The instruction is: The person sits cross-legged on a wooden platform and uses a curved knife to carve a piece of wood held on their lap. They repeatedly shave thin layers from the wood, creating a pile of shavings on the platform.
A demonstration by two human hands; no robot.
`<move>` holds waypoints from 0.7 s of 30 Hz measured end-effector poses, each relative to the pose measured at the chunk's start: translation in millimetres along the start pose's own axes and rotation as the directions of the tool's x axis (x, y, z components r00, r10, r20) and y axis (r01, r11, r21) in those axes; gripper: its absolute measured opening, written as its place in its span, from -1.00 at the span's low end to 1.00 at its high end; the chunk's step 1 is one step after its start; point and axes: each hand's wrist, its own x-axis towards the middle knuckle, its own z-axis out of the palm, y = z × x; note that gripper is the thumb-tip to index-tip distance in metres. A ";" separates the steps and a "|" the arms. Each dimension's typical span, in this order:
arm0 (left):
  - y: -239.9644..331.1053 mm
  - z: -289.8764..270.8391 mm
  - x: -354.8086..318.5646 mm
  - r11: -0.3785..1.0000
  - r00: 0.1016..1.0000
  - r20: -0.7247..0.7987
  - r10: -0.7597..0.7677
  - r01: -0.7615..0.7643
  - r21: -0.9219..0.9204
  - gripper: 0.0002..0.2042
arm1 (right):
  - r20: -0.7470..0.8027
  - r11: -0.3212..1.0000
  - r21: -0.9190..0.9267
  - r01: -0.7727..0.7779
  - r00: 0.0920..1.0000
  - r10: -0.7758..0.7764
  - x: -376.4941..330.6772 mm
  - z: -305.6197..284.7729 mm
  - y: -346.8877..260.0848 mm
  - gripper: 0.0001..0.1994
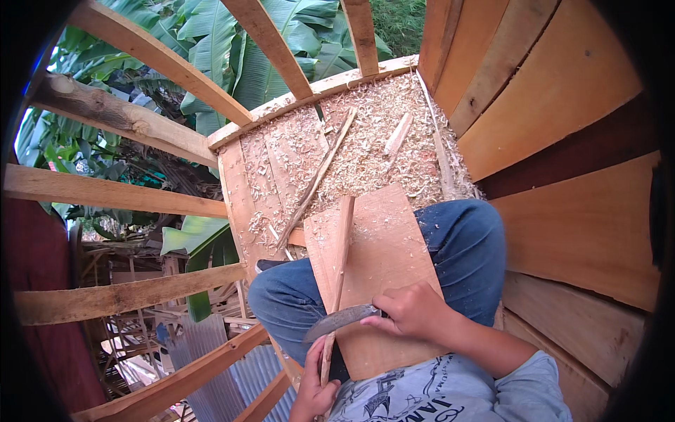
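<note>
A long, narrow wooden stick [342, 264] slants across a flat wooden board [390, 243] that rests on my lap. My left hand [316, 383] grips the stick's near end, close to my body. In my right hand [411, 309] is a knife [339, 321] with a broad, curved grey blade, held by its handle, which my fingers mostly cover. The blade lies across the stick, just beyond my left fingers, its tip pointing left. A few pale shavings sit on the board near the far part of the stick.
Curled wood shavings [373, 151] cover the plank floor [235, 169] ahead. Among them lie a long strip of wood [320, 176] and a shorter piece [399, 135]. Wooden rails [119, 191] border the left and far sides; a plank wall [555, 112] stands on the right.
</note>
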 end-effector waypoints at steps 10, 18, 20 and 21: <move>0.2 0.3 1.3 0.998 1.000 0.009 0.029 -0.030 0.047 -0.13 | 0.019 0.998 -0.020 -0.055 0.998 0.055 -0.6 0.4 -7.0 -0.62; 6.4 2.1 2.4 0.999 0.999 -0.011 0.035 -0.034 0.041 -0.14 | -0.018 0.996 0.000 0.086 0.996 -0.086 5.2 7.1 -6.1 -0.56; 3.8 0.1 0.2 0.998 1.000 -0.010 0.025 -0.025 0.059 -0.14 | -0.069 0.991 0.059 -0.120 0.990 0.124 15.0 -1.4 -3.8 -0.60; 3.4 -0.2 -1.2 0.997 1.000 -0.012 0.019 -0.019 0.069 -0.14 | -0.089 0.972 0.093 -0.217 0.970 0.225 21.4 -6.3 -2.3 -0.62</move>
